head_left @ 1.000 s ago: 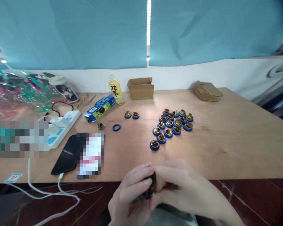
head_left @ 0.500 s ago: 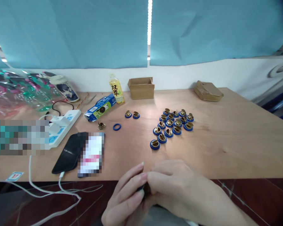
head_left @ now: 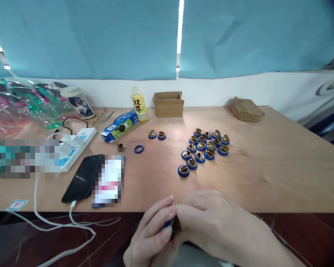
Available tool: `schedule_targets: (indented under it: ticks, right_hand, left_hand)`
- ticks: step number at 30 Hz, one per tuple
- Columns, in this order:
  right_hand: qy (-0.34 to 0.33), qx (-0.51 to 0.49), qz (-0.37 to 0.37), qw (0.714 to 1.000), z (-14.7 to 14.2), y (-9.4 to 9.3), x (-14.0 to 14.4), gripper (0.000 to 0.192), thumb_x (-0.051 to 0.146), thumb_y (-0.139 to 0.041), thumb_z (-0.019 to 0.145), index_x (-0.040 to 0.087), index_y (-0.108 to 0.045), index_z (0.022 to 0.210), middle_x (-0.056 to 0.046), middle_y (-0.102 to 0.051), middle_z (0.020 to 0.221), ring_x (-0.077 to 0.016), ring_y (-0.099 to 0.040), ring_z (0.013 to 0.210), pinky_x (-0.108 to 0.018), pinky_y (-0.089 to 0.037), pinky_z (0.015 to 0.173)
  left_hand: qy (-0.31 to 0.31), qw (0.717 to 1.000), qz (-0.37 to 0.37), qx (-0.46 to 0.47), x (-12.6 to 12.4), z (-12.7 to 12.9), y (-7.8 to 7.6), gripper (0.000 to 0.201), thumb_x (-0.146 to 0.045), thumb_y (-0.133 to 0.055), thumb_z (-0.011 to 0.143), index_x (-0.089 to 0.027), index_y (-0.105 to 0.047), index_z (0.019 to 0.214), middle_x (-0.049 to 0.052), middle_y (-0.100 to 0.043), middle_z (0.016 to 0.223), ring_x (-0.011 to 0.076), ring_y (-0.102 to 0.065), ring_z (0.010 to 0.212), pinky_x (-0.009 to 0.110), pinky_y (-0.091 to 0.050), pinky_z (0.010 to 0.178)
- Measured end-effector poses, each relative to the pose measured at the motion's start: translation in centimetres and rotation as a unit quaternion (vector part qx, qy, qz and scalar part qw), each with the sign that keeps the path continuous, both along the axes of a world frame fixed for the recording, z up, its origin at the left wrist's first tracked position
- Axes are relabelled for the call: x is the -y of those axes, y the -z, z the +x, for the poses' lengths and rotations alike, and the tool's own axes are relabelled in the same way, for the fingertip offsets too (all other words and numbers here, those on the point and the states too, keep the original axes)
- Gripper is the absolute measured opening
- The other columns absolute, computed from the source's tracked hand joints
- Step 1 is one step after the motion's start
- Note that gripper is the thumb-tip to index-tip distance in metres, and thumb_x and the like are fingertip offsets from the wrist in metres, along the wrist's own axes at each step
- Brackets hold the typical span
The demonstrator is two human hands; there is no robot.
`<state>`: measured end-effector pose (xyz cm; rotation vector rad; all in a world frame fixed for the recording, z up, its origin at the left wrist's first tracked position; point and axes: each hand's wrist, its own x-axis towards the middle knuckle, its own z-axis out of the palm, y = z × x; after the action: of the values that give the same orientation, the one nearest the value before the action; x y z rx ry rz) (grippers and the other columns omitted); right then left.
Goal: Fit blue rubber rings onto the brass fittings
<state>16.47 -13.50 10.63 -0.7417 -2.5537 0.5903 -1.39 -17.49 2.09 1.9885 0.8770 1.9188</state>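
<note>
My left hand and my right hand meet low in the middle, at the front edge of the table. Between their closed fingers is a small round brass fitting with a blue ring, mostly hidden by the fingers. On the table ahead lies a group of several similar brass fittings in blue rings, each with a tilted flap. Two more ringed fittings sit further left. A loose blue ring lies flat beside a brass fitting without a ring.
At the left are a dark phone, a blurred phone-like object, a power strip with white cables and clear plastic bottles. Behind stand a blue carton, a yellow drink bottle, an open cardboard box and a brown package.
The view has shifted slightly. Both hands stay together around the fitting, and a little more of its blue ring and brass shows between the fingers.
</note>
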Motion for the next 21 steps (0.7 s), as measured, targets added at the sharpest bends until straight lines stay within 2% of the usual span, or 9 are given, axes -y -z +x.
schedule_targets:
  ticks: [3, 7, 11, 15, 18, 21]
  right_hand:
    - [0.008, 0.020, -0.018, 1.000, 0.2, 0.1, 0.0, 0.008, 0.017, -0.053, 0.098, 0.019, -0.061, 0.095, 0.001, -0.063, 0.081, -0.0129, -0.055, 0.068, -0.025, -0.037, 0.061]
    - [0.008, 0.007, -0.041, 0.999, -0.2, 0.7, -0.2, 0.012, 0.019, -0.051, 0.098, 0.020, -0.062, 0.093, 0.002, -0.062, 0.080, -0.0123, -0.053, 0.066, -0.024, -0.037, 0.060]
    - [0.020, -0.030, -0.072, 0.997, -0.4, 1.6, -0.2, 0.016, 0.022, -0.051, 0.099, 0.021, -0.063, 0.088, 0.001, -0.062, 0.079, -0.0124, -0.054, 0.067, -0.023, -0.040, 0.060]
    - [0.051, -0.096, -0.116, 0.987, 0.0, 2.7, 0.2, 0.016, 0.026, -0.062, 0.094, 0.021, -0.060, 0.080, 0.003, -0.060, 0.074, -0.0118, -0.055, 0.068, -0.022, -0.042, 0.063]
    - [0.103, -0.173, -0.171, 0.964, 0.4, 3.6, 0.8, 0.009, 0.025, -0.069, 0.090, 0.023, -0.061, 0.092, 0.004, -0.058, 0.074, -0.0109, -0.054, 0.066, -0.020, -0.044, 0.062]
    - [0.187, -0.258, -0.229, 0.920, 0.2, 4.7, 1.7, 0.013, 0.024, -0.070, 0.088, 0.025, -0.061, 0.098, 0.005, -0.055, 0.073, -0.0109, -0.054, 0.065, -0.020, -0.047, 0.061]
  left_hand:
    - [-0.009, 1.000, -0.005, 0.021, -0.3, 0.2, 0.0, 0.045, -0.009, -0.075, 0.080, -0.026, -0.064, 0.120, 0.000, -0.072, 0.125, 0.0253, -0.069, 0.113, 0.038, -0.065, 0.091]
    - [0.004, 0.999, -0.030, 0.026, -0.1, 0.7, 0.1, 0.033, -0.014, -0.070, 0.087, -0.027, -0.068, 0.117, 0.001, -0.074, 0.120, 0.0264, -0.070, 0.112, 0.040, -0.065, 0.088]
    - [-0.010, 0.991, -0.073, 0.111, 0.6, 2.1, 0.5, 0.022, -0.016, -0.066, 0.090, -0.026, -0.070, 0.109, 0.003, -0.076, 0.117, 0.0255, -0.069, 0.113, 0.041, -0.064, 0.091]
    - [-0.069, 0.964, -0.138, 0.216, 1.0, 4.0, 0.9, 0.022, -0.021, -0.077, 0.082, -0.023, -0.070, 0.103, 0.007, -0.076, 0.116, 0.0254, -0.071, 0.110, 0.037, -0.063, 0.090]
    - [-0.081, 0.946, -0.185, 0.254, 1.0, 5.0, 0.9, 0.025, -0.023, -0.080, 0.079, -0.021, -0.067, 0.099, 0.009, -0.077, 0.113, 0.0259, -0.073, 0.105, 0.034, -0.065, 0.084]
    - [-0.089, 0.938, -0.205, 0.265, 0.8, 5.2, 0.9, 0.026, -0.019, -0.082, 0.077, -0.021, -0.064, 0.096, 0.009, -0.078, 0.109, 0.0249, -0.075, 0.100, 0.031, -0.065, 0.082]
